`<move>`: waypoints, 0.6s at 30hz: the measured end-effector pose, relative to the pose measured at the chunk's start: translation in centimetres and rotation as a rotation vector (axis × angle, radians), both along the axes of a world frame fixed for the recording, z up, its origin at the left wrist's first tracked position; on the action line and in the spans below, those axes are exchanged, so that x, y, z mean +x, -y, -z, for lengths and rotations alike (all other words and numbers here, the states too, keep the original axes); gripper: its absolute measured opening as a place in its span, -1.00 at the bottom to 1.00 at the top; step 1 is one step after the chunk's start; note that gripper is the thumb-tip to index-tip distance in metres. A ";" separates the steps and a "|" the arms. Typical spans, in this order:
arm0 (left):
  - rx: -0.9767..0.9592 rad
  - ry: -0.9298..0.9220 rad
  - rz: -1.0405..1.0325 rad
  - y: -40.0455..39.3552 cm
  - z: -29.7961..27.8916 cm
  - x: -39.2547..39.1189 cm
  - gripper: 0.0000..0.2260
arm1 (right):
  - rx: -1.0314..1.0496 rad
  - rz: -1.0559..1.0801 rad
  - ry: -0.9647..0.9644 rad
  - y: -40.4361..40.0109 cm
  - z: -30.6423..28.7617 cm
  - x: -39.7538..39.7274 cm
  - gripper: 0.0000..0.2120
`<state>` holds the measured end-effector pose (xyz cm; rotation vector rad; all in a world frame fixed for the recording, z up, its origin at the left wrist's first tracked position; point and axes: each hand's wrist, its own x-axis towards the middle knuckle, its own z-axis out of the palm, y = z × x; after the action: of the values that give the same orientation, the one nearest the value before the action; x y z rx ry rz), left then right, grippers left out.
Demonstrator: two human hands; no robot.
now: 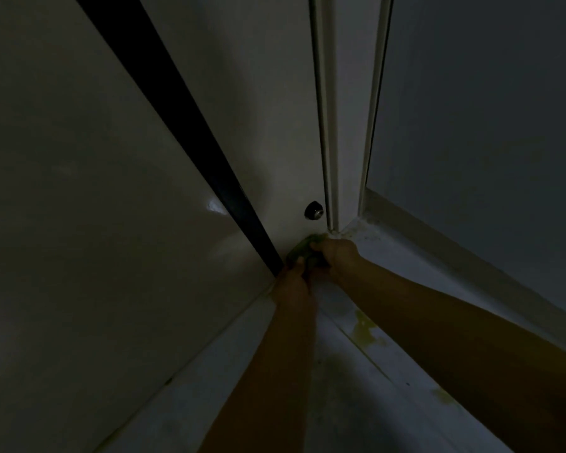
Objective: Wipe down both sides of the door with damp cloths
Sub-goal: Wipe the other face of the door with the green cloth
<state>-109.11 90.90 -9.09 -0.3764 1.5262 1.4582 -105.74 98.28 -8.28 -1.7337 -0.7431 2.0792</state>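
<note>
The scene is dim. A pale door [268,132] stands ahead, its bottom edge near the floor, with a small round black door stop [313,211] low on it. A green cloth [303,250] is pressed against the door's bottom strip. My left hand [293,276] grips the cloth's lower left end. My right hand [335,255] holds its right end, close to the white door frame [332,132]. Much of the cloth is hidden under my fingers.
A dark narrow strip [177,103] runs diagonally between the door and a large pale panel [89,207] on the left. A blue-grey wall [487,109] with a white skirting board [455,263] lies on the right. The tiled floor [356,387] shows yellowish stains.
</note>
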 end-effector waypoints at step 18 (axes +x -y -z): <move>0.334 -0.106 -0.063 2.7 -7.2 -0.1 -0.65 | 0.164 -0.020 -0.270 2.2 -5.5 0.4 -0.62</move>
<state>-109.16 88.17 -1.85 -0.1493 1.3292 1.7720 -105.38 96.03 -2.78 -1.3315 -0.8236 2.1416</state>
